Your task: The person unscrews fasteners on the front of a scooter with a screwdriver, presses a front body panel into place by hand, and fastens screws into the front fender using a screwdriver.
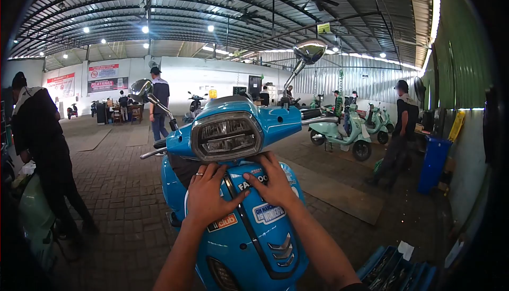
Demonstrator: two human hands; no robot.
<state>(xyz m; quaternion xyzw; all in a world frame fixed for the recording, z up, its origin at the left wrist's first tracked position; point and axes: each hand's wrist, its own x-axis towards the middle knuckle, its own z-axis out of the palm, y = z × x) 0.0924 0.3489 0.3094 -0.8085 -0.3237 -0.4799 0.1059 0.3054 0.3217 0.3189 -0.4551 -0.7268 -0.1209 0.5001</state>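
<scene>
Your left hand (208,198) and right hand (273,185) spread over the glossy blue scooter's front panel (254,248), under the rectangular, clear-lensed headlight (228,135). Your upper fingertips are hidden, so whether they grip, I can't tell. An orange "club" sticker (222,222) sits below your left palm; a blue-and-white "WONDERF…" sticker (269,213), its end unclear, below your right.

Open air either side of the front panel (233,243); headlight (226,135), mirrors (310,51) above.
</scene>
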